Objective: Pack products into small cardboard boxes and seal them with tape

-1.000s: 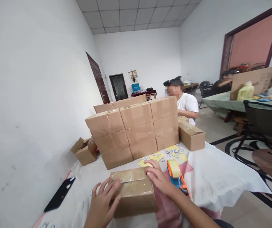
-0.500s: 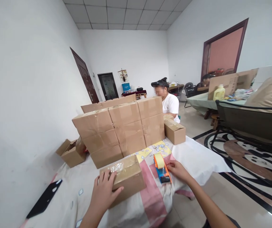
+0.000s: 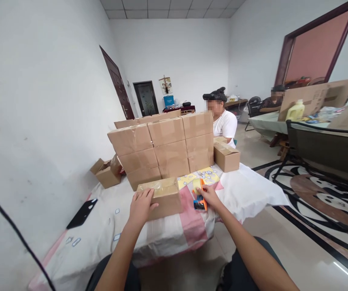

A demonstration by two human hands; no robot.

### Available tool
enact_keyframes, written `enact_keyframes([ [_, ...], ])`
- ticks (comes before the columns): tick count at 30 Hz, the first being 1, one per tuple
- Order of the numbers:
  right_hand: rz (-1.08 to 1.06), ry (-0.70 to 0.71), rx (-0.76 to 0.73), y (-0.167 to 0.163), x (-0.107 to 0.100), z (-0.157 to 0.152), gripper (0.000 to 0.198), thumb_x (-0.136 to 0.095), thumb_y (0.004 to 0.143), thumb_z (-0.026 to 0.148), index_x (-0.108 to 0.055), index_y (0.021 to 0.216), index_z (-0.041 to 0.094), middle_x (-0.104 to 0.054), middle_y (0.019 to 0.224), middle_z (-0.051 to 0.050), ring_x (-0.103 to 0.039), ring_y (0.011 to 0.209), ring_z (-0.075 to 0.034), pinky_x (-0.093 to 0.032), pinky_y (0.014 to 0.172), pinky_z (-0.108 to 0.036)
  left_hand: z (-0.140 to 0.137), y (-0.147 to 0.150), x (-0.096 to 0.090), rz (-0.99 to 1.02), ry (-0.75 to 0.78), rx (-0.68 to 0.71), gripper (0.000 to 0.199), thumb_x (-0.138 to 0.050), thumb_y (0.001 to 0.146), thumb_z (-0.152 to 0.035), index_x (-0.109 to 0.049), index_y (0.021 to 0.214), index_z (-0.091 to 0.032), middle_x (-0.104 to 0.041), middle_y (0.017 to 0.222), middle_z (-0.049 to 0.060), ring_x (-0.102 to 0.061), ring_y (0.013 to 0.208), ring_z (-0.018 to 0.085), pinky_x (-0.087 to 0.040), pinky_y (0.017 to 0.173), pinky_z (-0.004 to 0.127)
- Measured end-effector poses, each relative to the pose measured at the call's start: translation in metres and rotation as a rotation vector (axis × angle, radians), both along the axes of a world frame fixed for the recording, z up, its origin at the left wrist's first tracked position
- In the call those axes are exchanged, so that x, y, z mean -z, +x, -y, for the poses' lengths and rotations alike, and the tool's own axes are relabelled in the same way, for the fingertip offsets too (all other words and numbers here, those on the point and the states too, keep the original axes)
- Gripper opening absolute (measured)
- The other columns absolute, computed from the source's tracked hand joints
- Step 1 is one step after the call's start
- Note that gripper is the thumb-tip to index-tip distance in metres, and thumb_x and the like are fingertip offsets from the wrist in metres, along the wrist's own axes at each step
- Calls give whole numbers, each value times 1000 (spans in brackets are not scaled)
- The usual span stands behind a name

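A taped cardboard box (image 3: 167,200) lies near the front of the cloth-covered table. On its top left part rests my left hand (image 3: 142,204), fingers laid flat over the upper face and the thumb apart on the near side. To the right of the box, my right hand (image 3: 212,197) grips the orange rim of a tape dispenser (image 3: 199,202). The dispenser has a blue part, a dark handle-like end and a pale yellow roll of tape. It is tilted, and my fingers cover some of its right side.
Stacked cardboard boxes (image 3: 170,151) stand right behind. A closed box (image 3: 226,157) sits to their right, an open one (image 3: 105,173) to their left. A black phone-like slab (image 3: 83,213) lies at the table's left edge. Beyond the stack is a person (image 3: 226,121) in white.
My right hand has closed round the tape dispenser, which has turned and tilted. My left hand stays on the box. The head view has shifted, showing my legs and a dark cord at left.
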State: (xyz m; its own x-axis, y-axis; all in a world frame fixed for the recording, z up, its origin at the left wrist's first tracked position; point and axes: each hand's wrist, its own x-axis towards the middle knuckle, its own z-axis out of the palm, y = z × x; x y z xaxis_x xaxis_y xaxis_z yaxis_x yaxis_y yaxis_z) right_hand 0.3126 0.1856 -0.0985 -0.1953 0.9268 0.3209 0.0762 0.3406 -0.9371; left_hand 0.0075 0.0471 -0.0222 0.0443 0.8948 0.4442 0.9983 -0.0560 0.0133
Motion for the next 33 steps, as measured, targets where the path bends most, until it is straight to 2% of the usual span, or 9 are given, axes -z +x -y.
enact_keyframes([
  [4,-67,85,-9,-21,-24,15,44,-63,82,60,-60,67,18,-57,66,-1,-50,68,-17,-42,65,-28,11,46,-4,64,179,119,33,-52,96,-27,-67,125,-27,-62,138,13,-53,127,36,-37,107,52],
  [7,-140,121,-34,-36,-46,29,43,-57,87,60,-63,78,19,-62,76,-3,-54,74,-19,-46,71,-30,8,83,-7,259,292,235,29,-52,98,-34,-70,117,-24,-67,122,13,-61,114,30,-45,101,45],
  [9,-189,125,-69,-42,-57,38,44,-54,89,62,-66,87,19,-66,82,-4,-58,78,-20,-49,73,-31,0,99,-10,426,308,274,33,-52,98,-37,-65,124,-22,-65,126,13,-59,120,28,-46,104,42],
  [14,-262,58,-191,-41,-65,61,51,-56,88,66,-73,98,18,-73,90,-8,-66,82,-25,-55,74,-35,-28,99,-21,646,141,488,63,-56,97,-43,-38,154,-23,-43,158,13,-40,146,27,-34,120,46],
  [19,-309,-92,-301,-23,-50,71,63,-59,87,67,-62,136,27,-66,133,-9,-60,126,-30,-49,107,-43,-45,100,-30,769,-113,655,59,-56,96,-45,-45,151,-27,-49,154,11,-44,144,28,-36,120,49],
  [23,-298,-161,-164,-14,-27,64,70,-55,86,73,-58,141,28,-55,149,-8,-45,144,-30,-37,120,-50,-37,121,-18,739,-158,618,56,-53,97,-47,-47,149,-26,-56,148,11,-44,144,27,-33,121,47],
  [26,-322,-161,52,-12,-15,55,75,-55,81,80,-63,133,26,-54,150,-9,-41,146,-32,-31,123,-51,-18,140,5,860,83,409,37,-47,99,-45,-64,124,-23,-69,120,12,-64,115,26,-49,102,42],
  [28,-331,-115,135,-11,-14,51,76,-55,79,82,-66,129,25,-57,146,-10,-43,144,-33,-33,122,-49,-7,151,19,932,188,295,29,-49,98,-45,-67,101,-22,-68,101,11,-64,93,24,-52,85,38],
  [33,-325,22,179,-12,-24,51,68,-49,87,76,-67,120,20,-65,131,-12,-53,131,-31,-41,114,-46,-2,160,24,1083,88,295,37,-52,95,-47,-68,75,-19,-58,89,7,-60,86,21,-49,80,34],
])
